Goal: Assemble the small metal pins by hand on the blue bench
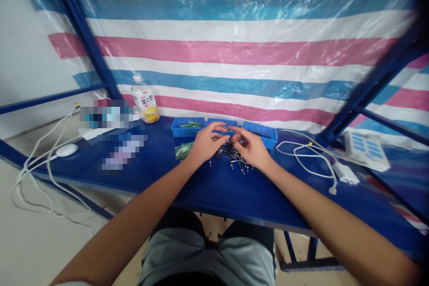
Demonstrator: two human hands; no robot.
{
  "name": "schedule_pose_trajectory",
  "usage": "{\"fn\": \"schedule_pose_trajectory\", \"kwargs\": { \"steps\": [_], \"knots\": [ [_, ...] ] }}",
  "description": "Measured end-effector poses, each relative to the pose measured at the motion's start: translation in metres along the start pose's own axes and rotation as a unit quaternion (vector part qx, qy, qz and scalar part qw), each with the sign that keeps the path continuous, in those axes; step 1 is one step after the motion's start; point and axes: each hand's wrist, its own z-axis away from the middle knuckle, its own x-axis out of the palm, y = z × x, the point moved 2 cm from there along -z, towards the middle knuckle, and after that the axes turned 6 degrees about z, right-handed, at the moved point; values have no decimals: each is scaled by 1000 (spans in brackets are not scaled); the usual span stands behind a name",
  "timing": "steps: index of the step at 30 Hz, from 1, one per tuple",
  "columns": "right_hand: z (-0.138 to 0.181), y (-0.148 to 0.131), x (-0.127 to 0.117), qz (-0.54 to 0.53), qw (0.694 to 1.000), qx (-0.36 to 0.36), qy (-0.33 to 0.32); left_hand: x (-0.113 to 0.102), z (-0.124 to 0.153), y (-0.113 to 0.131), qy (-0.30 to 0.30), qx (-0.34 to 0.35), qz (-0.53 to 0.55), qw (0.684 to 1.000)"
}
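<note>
My left hand (205, 144) and my right hand (250, 147) meet over a heap of small dark metal pins (231, 156) on the blue table (221, 187). Both hands have the fingers curled in a pinch, fingertips nearly touching each other above the heap. What they pinch is too small to name. Behind the hands stand three blue bins in a row: the left bin (187, 126) holds green parts, the middle bin (222, 123) and the right bin (261, 132) sit partly behind my fingers.
A drink bottle (145, 100) stands at the back left. A small clear bag with green parts (182, 149) lies left of my hand. White cables (311, 154) and a white charger (345, 173) lie at the right, a white keypad device (365, 147) beyond. More white cables (50, 152) trail off the left.
</note>
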Motion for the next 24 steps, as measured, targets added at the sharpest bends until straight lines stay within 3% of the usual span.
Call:
{"fn": "schedule_pose_trajectory", "kwargs": {
  "steps": [5, 10, 15, 24],
  "knots": [
    [-1, -3, -6, 48, 998, -11, 39, 1, 3, 2, -37, -12, -40, 998],
    [-2, -3, -9, 62, 996, -40, 54, 6, 4, -2, -78, -20, -14, 997],
    [-3, -1, -5, 40, 997, -52, 33, 6, 4, -1, -63, -11, -9, 998],
    [-1, 3, 2, -18, 1000, 6, 21, 1, -1, 0, -12, 6, -3, 1000]
  ]
}}
